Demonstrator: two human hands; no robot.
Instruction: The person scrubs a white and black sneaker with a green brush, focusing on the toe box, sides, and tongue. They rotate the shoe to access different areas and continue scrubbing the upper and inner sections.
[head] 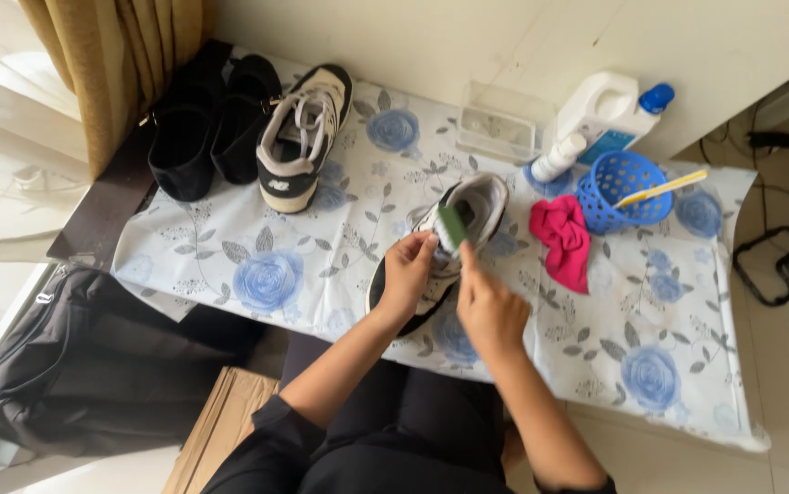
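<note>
Steadying the grey sneaker (467,215) at the desk's (230,247) front edge, the left hand (406,272) is clamped on its side; the right hand (488,306) is closed on a green brush (451,226) over the opening. Firm bracing would help. Right: pink cloth (563,240), blue basket (627,187), detergent bottle (609,110), well apart.

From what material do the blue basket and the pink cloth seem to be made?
Blue basket: probably moulded plastic, since its walls are a stiff, even lattice of holes in one uniform colour. Pink cloth: soft fabric with a matt look; it lies crumpled in loose folds on the flowered table cover. The exact fibre cannot be told.
</note>
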